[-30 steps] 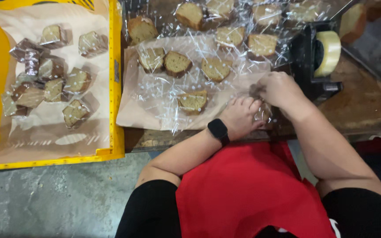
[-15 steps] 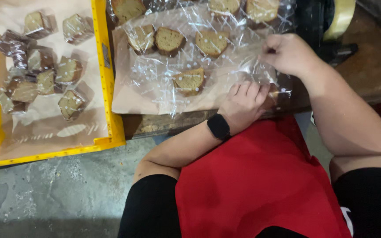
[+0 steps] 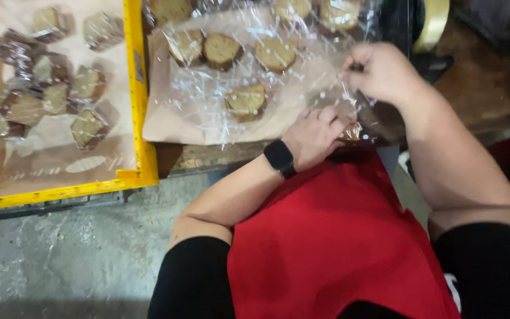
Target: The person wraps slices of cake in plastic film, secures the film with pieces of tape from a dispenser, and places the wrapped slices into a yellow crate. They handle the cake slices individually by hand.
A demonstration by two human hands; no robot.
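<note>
- Right now we're bent over the surface [image 3: 479, 88], red apron [image 3: 337, 248] below, both hands on a clear wrap [image 3: 349, 103] w/ a cake slice [image 3: 351, 131] in it.
- Left hand [image 3: 314, 137]: fingers curled down over the slice, pressing it at the near edge of the surface; grip closed on it. Black watch [image 3: 280, 158] on that wrist.
- Right hand [image 3: 382, 72]: raised just above and behind the left, fingertips pinched on the wrap, pulling it up; grip closed on the film.
- Slice is small, brownish, mostly hidden under left fingers; only a bit shows at the right of the hand.
- Brown paper [image 3: 178, 118] lies on the surface w/ crinkled clear film over it; more slices [image 3: 246, 100] sit on it, one just left of the left hand, others in a row farther back.
- Tape roll [image 3: 434, 23] on a dark dispenser stands just behind the right hand.
- Yellow crate [image 3: 140, 118] at left, lined w/ paper, holds wrapped slices [image 3: 54, 97] in a loose cluster.
- Grey concrete floor [image 3: 60, 260] shows below the crate.
</note>
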